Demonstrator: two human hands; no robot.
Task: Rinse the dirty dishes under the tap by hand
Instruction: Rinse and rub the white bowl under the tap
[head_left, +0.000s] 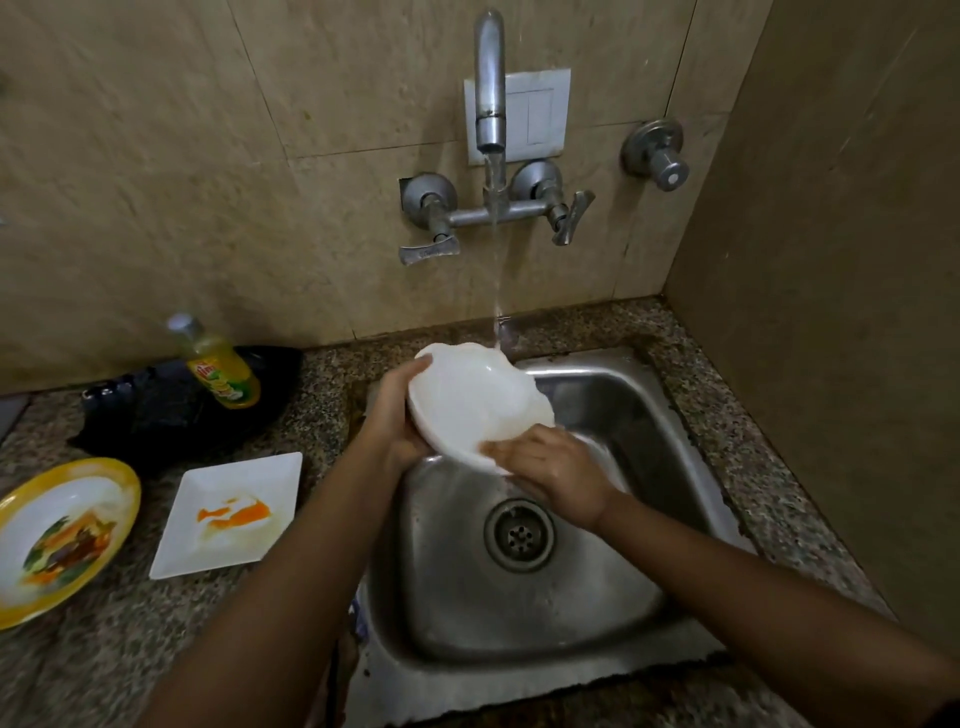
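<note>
A white bowl (470, 400) with a wavy rim is tilted over the steel sink (613, 395), under the stream of water running from the wall tap (491, 93). My left hand (395, 415) grips the bowl's left rim, thumb on the upper edge. My right hand (550, 475) lies on the bowl's lower rim, fingers reaching into the bowl. On the counter to the left sit a white square plate (208, 493) smeared with orange sauce and a yellow-rimmed plate (31, 597) with food remains.
A yellow dish-soap bottle (221, 366) lies on a black tray (156, 410) at the back left. Tap handles (428, 252) and a separate valve (657, 153) stick out of the tiled wall. A side wall closes the right. The drain (519, 532) is in the sink's middle.
</note>
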